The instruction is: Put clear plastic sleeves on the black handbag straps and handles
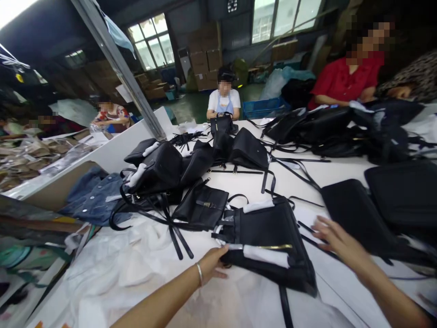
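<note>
A black bag [269,223] with a gold zip lies tilted on the table in front of me, with white wrapping [266,256] around parts of it. My left hand [213,264], a bangle on its wrist, grips the bag's near left edge, thumb on top and fingers partly hidden below. Just right of the bag, my right hand [332,237] hovers with fingers apart, beside a thin black strap [309,230]; it is slightly blurred. A smaller black bag [205,205] with a metal clasp lies beyond the left side of the held bag.
Heaped black bags [164,166] stand at the left, more [324,127] at the far right. Flat black panels [358,214] lie at my right. White wrapping sheets [112,273] cover the near left, beside a denim garment [92,193]. Co-workers [223,100] sit across the table.
</note>
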{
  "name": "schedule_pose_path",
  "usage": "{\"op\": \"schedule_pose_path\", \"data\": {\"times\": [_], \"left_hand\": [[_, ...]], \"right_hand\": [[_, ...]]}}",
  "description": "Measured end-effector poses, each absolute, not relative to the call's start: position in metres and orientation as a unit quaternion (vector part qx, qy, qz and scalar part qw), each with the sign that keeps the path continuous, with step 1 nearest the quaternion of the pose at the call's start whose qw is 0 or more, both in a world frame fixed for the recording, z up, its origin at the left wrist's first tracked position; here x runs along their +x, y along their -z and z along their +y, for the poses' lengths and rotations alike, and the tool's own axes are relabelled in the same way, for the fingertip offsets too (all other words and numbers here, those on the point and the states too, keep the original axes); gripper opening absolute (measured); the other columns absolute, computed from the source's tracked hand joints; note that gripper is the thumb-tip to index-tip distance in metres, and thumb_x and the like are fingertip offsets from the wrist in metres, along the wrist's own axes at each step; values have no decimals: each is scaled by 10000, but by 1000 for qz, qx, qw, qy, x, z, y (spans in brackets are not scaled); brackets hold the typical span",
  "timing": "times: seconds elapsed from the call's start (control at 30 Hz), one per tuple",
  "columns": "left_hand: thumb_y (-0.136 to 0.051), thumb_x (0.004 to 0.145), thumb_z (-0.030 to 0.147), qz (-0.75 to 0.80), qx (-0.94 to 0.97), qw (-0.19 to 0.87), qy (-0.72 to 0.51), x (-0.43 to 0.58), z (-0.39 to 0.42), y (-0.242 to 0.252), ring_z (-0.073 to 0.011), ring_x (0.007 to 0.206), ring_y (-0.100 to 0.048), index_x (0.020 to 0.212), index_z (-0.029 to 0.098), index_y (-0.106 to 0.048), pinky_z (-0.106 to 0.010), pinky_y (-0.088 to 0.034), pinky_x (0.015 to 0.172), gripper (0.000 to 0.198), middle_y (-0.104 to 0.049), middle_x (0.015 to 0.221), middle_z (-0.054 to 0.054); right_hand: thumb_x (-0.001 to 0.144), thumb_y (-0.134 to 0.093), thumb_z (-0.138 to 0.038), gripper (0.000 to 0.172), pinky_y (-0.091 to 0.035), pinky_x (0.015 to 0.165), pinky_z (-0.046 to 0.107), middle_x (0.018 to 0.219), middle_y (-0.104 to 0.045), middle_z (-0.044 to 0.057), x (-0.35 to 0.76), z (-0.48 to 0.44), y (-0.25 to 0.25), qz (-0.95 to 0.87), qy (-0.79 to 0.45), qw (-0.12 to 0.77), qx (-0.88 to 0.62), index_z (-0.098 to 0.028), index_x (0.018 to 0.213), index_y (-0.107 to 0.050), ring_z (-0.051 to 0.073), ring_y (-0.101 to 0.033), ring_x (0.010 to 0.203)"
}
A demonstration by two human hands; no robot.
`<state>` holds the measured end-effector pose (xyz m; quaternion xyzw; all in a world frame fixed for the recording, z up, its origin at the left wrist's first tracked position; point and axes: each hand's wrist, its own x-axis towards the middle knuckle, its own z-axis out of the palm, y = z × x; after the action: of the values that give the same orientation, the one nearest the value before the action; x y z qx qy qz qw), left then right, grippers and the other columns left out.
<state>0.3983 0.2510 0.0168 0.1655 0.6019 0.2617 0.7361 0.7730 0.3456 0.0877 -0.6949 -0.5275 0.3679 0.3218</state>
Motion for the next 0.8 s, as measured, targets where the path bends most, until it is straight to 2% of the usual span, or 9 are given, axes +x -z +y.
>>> {"op": "schedule_pose_path", "data": {"times": [0.13, 0.27, 0.4, 0.53, 0.6, 0.67, 0.7, 0.77, 0.8], "left_hand": [[-642, 678, 538, 597, 48, 731, -327, 429, 256, -8, -197, 778, -625, 965, 181, -574, -357, -525, 686, 464, -655, 931, -85], [-708, 648, 314, 562, 38, 733, -381, 421, 266, -19, -208, 681, -637, 901, 141, -582, -371, -524, 649, 331, -680, 793, -88], [-737, 611, 291, 501, 59, 751, -427, 374, 264, -56, -176, 651, -631, 877, 149, -615, -332, -522, 658, 325, -691, 752, -43], [-722, 625, 344, 462, 195, 766, -403, 282, 242, -91, -151, 667, -631, 818, 149, -638, -295, -508, 718, 288, -692, 744, -29], [-758, 556, 295, 474, 236, 767, -362, 230, 224, -95, -170, 651, -631, 770, 133, -645, -321, -506, 718, 291, -687, 718, -41], [-780, 492, 242, 524, 299, 738, -301, 187, 203, -88, -209, 673, -640, 747, 122, -650, -358, -501, 725, 310, -687, 720, -60], [-780, 482, 233, 551, 325, 715, -281, 170, 192, -81, -226, 703, -645, 754, 123, -651, -369, -496, 741, 321, -687, 734, -63], [-768, 498, 247, 600, 356, 662, -272, 148, 171, -63, -249, 816, -642, 804, 138, -647, -371, -471, 810, 347, -689, 801, -60], [-758, 516, 258, 619, 358, 639, -282, 141, 160, -53, -259, 893, -629, 840, 143, -642, -367, -449, 854, 363, -686, 856, -63]], "right_hand": [[701, -578, -566, 653, -456, 720, 378, 1018, -632, 156, 703, 350, -101, -640, -296, 126, -698, -135, 1189, -538, 288, -619, 872], [713, -569, -445, 488, -442, 695, 358, 947, -639, 151, 673, 350, -149, -681, -200, 58, -702, -104, 1061, -579, 288, -622, 842], [726, -567, -502, 460, -455, 671, 366, 867, -644, 122, 649, 311, -223, -687, -158, 97, -703, -138, 1007, -580, 269, -621, 775], [731, -575, -566, 548, -497, 583, 318, 854, -647, 110, 599, 217, -270, -652, -281, 244, -661, -162, 1097, -516, 227, -619, 703], [761, -557, -546, 440, -499, 571, 281, 772, -644, 65, 567, 161, -269, -634, -377, 261, -623, -204, 1037, -531, 196, -612, 652], [799, -518, -524, 295, -480, 566, 246, 629, -607, 15, 535, 111, -249, -653, -452, 183, -579, -237, 851, -564, 169, -588, 585], [817, -490, -518, 291, -471, 567, 238, 589, -590, 6, 519, 89, -233, -661, -467, 147, -569, -240, 767, -559, 163, -580, 569], [839, -438, -524, 326, -473, 598, 247, 622, -608, 15, 490, 55, -192, -657, -450, 134, -590, -239, 738, -557, 177, -595, 612], [838, -430, -530, 325, -485, 650, 262, 717, -642, 33, 477, 41, -169, -648, -438, 145, -606, -238, 816, -573, 197, -619, 697]]}}
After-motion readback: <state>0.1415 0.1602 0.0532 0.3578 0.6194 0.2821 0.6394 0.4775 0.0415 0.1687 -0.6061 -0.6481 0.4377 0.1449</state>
